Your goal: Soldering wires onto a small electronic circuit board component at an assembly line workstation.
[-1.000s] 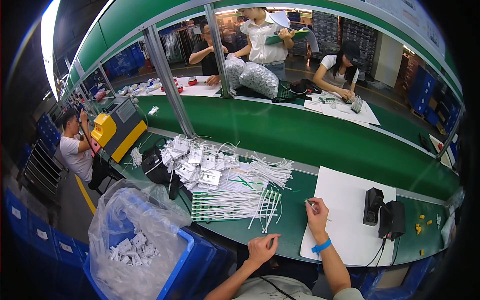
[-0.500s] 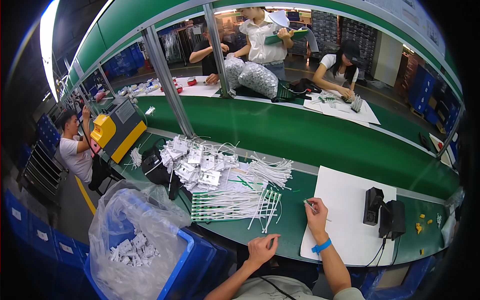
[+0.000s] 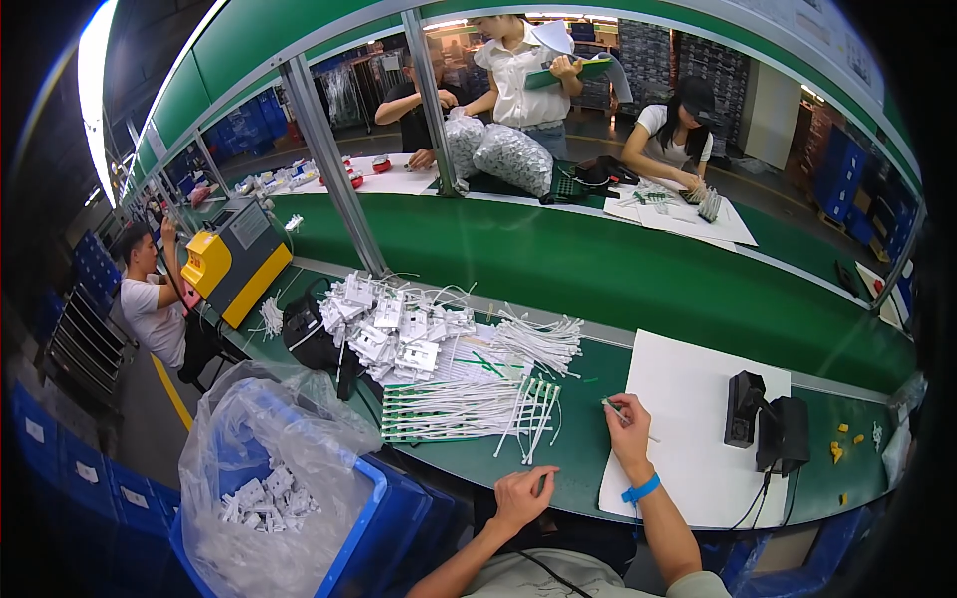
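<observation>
The right hand (image 3: 630,431) pinches what seems one thin white cable (image 3: 610,404); the left hand (image 3: 520,495) rests open, empty on the desk (image 3: 588,448). Many bundled cables (image 3: 469,404) remain.

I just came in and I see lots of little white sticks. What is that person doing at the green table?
A person sits at a green workbench. Their right hand pinches a thin white piece at the edge of a white mat. Their left hand rests near the table's front edge, close to a row of white cable-like strips. Behind the strips lies a heap of small white plastic parts. To the left, a blue bin lined with clear plastic holds more white parts. Other people work at the benches beyond.
</observation>
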Motion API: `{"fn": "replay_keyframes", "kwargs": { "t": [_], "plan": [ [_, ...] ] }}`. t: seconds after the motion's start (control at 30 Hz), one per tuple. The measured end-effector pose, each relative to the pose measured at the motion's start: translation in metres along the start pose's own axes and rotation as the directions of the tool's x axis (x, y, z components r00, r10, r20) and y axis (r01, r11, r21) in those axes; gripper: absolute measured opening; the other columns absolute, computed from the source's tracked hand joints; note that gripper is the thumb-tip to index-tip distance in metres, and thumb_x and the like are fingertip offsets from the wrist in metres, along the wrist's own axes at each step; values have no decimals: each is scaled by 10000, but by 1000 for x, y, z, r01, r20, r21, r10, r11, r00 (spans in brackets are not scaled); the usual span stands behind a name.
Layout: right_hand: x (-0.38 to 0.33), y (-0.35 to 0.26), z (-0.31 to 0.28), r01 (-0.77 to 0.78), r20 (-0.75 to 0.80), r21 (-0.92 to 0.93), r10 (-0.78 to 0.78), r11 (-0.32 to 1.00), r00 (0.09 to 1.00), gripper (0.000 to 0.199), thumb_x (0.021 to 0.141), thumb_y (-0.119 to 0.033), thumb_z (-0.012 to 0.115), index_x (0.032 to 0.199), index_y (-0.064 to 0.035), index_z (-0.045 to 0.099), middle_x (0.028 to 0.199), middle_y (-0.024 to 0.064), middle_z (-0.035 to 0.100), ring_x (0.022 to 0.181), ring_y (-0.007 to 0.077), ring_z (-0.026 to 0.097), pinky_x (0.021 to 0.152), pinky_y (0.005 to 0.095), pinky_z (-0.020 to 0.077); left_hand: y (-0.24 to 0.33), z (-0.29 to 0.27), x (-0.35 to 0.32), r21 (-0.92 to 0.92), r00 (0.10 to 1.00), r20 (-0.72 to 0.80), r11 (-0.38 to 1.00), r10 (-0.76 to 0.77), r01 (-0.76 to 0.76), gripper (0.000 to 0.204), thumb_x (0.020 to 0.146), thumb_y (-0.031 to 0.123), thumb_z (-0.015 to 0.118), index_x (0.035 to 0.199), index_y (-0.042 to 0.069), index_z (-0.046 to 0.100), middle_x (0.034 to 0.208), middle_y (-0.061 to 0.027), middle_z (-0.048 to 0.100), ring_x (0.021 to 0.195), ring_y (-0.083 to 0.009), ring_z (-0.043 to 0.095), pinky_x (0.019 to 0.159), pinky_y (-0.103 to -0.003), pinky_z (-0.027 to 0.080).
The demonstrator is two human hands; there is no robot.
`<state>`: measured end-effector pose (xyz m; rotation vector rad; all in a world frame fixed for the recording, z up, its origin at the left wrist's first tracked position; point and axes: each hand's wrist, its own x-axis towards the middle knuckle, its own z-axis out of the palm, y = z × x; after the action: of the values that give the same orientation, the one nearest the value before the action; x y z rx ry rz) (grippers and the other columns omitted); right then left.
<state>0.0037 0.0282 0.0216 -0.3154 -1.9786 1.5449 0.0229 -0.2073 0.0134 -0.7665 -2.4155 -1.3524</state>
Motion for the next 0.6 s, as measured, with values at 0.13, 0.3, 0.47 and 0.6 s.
{"fn": "replay_keyframes", "kwargs": {
  "t": [0.13,0.3,0.47,0.6],
  "plan": [
    [0,0,0,-10,8,-11,10,1000,1000,156,889,20,696,1038,20,651,857,48,656,618,39,467,530,212,382,1,-1,1,4,1000,0,1000,13,-13,111,850,134,741,942,177,786,463,-6,426,399,-180,485,445,-335,387],
    [-2,0,-4,7,20,-31,-6,999,1000,156,890,12,702,1038,22,652,853,50,657,616,38,471,529,215,387,4,0,-2,7,1000,9,1000,18,-18,112,849,135,741,943,178,784,465,-7,423,402,-185,488,447,-338,389],
    [-3,2,0,-40,51,-74,44,996,998,153,881,7,711,1027,11,665,847,53,659,623,49,477,536,228,399,-1,2,-12,34,999,-19,999,-35,35,108,857,154,737,950,188,779,480,-12,445,416,-193,501,452,-353,400],
    [-1,2,-1,31,29,-172,-26,985,999,124,902,-13,697,1022,-9,666,848,44,654,682,74,511,597,233,431,5,-13,-4,-64,978,169,989,-118,131,106,900,172,706,981,176,774,514,-42,493,459,-226,530,471,-374,412]
  ]
}}
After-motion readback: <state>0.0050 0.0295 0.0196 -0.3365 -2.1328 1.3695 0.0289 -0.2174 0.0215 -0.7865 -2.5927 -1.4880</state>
